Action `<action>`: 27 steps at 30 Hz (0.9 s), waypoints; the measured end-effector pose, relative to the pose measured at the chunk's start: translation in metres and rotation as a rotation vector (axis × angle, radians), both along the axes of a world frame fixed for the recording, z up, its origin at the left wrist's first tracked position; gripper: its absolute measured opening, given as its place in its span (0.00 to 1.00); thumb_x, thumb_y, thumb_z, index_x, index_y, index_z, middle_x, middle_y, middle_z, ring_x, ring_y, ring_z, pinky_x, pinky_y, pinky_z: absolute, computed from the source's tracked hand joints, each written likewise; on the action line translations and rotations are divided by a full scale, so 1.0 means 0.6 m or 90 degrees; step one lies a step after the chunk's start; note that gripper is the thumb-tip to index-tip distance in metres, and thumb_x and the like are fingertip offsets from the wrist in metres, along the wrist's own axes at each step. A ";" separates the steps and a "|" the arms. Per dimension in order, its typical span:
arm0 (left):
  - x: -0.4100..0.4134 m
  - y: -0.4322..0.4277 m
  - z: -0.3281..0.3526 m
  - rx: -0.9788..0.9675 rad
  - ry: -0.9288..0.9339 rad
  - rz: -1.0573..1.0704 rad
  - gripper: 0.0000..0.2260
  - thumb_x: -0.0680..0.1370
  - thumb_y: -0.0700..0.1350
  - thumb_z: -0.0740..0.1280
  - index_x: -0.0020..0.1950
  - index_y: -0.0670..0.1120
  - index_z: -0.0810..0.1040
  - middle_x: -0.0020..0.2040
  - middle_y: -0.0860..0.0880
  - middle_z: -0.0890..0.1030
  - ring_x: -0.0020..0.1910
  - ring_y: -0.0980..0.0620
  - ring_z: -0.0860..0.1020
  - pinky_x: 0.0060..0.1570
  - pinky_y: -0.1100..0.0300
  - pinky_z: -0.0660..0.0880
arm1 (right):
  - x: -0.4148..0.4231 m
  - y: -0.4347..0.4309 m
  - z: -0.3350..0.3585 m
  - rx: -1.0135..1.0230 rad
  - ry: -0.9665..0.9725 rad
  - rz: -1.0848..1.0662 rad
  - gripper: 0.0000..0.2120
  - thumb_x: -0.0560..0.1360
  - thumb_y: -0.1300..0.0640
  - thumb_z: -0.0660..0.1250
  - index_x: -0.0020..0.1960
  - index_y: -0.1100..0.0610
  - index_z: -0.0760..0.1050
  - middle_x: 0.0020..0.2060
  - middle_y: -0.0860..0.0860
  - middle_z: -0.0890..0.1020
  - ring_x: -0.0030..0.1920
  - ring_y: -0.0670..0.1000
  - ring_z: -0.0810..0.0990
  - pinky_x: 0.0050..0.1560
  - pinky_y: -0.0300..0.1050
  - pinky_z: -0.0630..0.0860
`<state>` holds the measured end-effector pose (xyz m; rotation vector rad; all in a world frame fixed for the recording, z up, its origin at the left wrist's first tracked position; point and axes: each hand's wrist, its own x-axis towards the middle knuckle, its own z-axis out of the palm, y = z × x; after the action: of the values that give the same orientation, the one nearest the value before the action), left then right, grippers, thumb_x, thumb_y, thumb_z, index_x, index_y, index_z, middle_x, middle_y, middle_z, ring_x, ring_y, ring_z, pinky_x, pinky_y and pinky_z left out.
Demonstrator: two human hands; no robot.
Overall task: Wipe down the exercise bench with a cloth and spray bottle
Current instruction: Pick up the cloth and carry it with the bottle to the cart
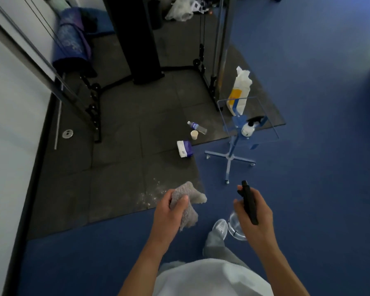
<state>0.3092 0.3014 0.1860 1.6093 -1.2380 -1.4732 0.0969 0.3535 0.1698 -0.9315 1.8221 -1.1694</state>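
Pale white shirt (212,278) — loose, plain, no print showing. Grey trousers (217,244), soft fabric, bunched at the ankle. White shoe (220,226) — faint lines on top. Forearms (145,261) uncovered; left hand (167,214) and right hand (263,218) bare.

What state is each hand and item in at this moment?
left hand, grips the cloth.
cloth, bunched, off the floor.
right hand, grips the spray bottle.
spray bottle, held, nozzle pointing forward.
water bottle, lying on its side.
paper cup, upright on the mat.
second sprayer, resting on the blue stand.
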 end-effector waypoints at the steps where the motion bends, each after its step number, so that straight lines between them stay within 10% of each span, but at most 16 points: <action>1: -0.026 -0.027 0.005 -0.011 -0.013 -0.011 0.03 0.82 0.44 0.68 0.49 0.47 0.80 0.39 0.52 0.80 0.36 0.61 0.77 0.37 0.68 0.74 | -0.026 -0.029 0.004 -0.006 -0.004 -0.002 0.15 0.78 0.64 0.70 0.62 0.52 0.77 0.47 0.50 0.84 0.45 0.47 0.82 0.49 0.40 0.76; 27: -0.445 -0.675 -0.185 0.055 -0.069 -0.128 0.03 0.80 0.44 0.70 0.49 0.52 0.77 0.44 0.44 0.82 0.37 0.58 0.75 0.39 0.63 0.74 | -0.419 -0.655 -0.128 0.064 0.058 -0.011 0.12 0.78 0.56 0.71 0.61 0.49 0.74 0.42 0.48 0.82 0.44 0.47 0.82 0.48 0.39 0.77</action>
<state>0.0422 -0.1035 0.0749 1.6806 -1.4507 -1.5978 -0.1547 -0.0394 0.0931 -0.9261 1.9457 -1.0511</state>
